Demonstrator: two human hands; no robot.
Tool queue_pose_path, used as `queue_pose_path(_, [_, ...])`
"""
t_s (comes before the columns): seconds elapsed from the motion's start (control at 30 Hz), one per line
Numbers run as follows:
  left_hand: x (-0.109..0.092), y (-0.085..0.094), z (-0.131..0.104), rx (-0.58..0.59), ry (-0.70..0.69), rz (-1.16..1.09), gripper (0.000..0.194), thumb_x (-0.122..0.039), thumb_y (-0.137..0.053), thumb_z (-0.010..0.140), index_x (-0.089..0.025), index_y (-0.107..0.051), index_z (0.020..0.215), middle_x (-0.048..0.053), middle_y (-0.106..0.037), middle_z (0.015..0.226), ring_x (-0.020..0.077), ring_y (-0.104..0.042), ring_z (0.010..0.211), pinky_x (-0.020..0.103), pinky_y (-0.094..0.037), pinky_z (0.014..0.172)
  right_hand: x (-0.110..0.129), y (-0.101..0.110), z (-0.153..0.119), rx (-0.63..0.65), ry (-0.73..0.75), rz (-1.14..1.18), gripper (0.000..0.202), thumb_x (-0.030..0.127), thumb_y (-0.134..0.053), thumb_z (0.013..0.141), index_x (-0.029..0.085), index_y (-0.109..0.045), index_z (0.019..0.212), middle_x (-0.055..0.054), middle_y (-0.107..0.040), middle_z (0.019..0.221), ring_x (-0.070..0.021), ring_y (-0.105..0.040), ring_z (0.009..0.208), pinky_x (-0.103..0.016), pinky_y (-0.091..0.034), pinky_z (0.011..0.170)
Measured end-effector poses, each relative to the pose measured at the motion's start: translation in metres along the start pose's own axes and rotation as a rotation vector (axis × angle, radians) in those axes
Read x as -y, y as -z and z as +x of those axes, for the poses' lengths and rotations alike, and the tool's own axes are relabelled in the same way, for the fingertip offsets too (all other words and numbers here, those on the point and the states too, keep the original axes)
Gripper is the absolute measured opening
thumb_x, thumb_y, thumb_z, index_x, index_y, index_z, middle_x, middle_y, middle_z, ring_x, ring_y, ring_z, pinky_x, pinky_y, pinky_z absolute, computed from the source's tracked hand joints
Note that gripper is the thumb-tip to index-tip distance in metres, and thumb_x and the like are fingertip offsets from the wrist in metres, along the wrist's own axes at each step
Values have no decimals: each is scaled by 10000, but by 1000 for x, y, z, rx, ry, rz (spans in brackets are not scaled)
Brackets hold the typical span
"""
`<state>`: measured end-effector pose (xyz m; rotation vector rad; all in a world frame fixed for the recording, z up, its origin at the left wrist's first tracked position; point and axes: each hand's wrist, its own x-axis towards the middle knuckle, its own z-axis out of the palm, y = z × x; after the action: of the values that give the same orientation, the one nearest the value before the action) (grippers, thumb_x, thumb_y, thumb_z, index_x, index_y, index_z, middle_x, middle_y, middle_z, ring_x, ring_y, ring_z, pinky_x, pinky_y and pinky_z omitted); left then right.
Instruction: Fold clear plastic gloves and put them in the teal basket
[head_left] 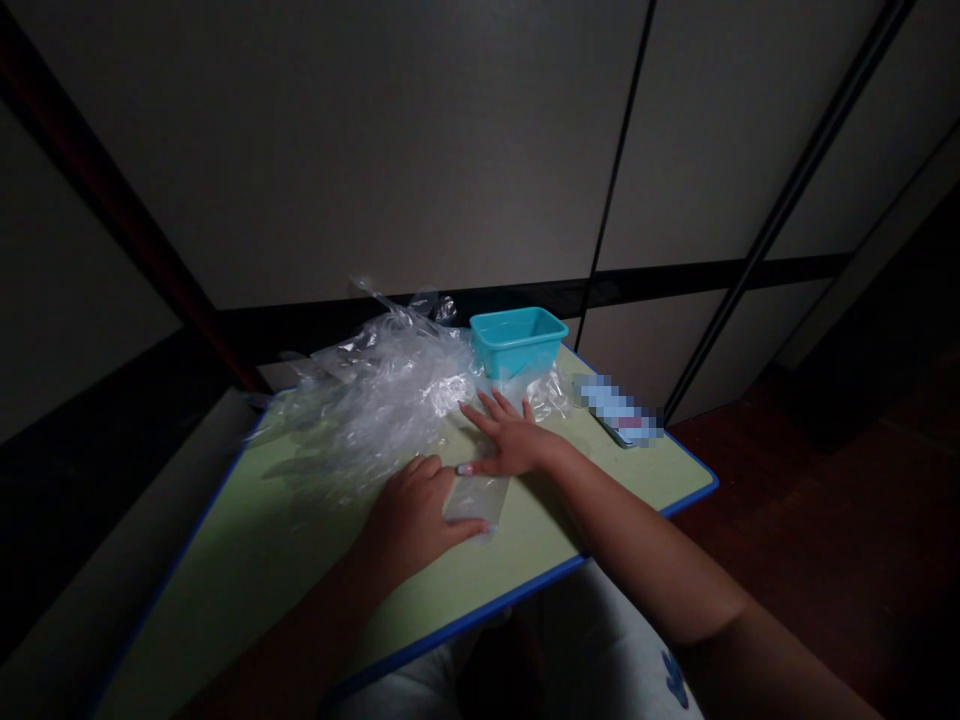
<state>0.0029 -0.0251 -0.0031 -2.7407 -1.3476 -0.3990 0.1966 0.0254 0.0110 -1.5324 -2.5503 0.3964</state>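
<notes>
A small clear plastic bag [480, 497] lies flat on the table beneath both hands. My left hand [417, 512] rests at its left edge, fingers curled in and thumb stretched over the near end, holding the bag down. My right hand [512, 442] lies palm down over the far part of the bag, with fingers spread and the thumb pointing toward my left hand. Just beyond the fingertips, a heap of crumpled clear plastic bags [382, 385] covers the far left of the table. The tips of my left fingers are partly hidden.
A turquoise plastic basket [517, 345] stands at the table's back edge. To the right lies a phone-like flat object [619, 412], its top blurred out. The pale green table [300, 570] has a blue rim. Cabinet panels [420, 150] rise close behind it.
</notes>
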Motion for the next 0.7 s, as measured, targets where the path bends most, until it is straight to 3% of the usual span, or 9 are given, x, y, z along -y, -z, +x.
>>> queue_pose_path(0.1, [-1, -2, -1, 35, 6, 13, 441, -573, -717, 609, -190, -565, 768, 53, -565, 835, 251, -518, 854, 338, -385, 726, 1, -3, 2, 87, -16, -21, 1042, 746, -512, 677, 302, 15, 1458, -114, 116, 1520, -359, 145, 1361, -677, 90, 969])
queue_pose_path(0.27, [-3, -3, -1, 44, 14, 12, 434, -552, -732, 607, -185, -592, 793, 55, -578, 857, 254, -521, 882, 336, -384, 741, 1, -4, 5, 140, -56, -42, 1031, 760, -494, 669, 326, 17, 1452, -81, 156, 1509, -332, 172, 1357, -658, 117, 973])
queue_pose_path(0.53, [-4, -2, 1, 41, 12, 20, 424, -549, -737, 599, -182, -577, 737, 57, -577, 830, 256, -526, 871, 328, -383, 716, -3, -6, 9, 71, -173, -38, 995, 753, -475, 690, 294, -48, 1462, -83, 130, 1514, -335, 177, 1355, -667, 85, 979])
queue_pose_path(0.7, [-2, -4, 0, 41, 0, 27, 422, -556, -729, 610, -184, -561, 717, 52, -574, 818, 246, -526, 848, 325, -380, 717, -7, -9, 12, 11, -214, -47, 908, 660, -492, 747, 285, -77, 1462, -83, 144, 1512, -319, 171, 1361, -671, 79, 979])
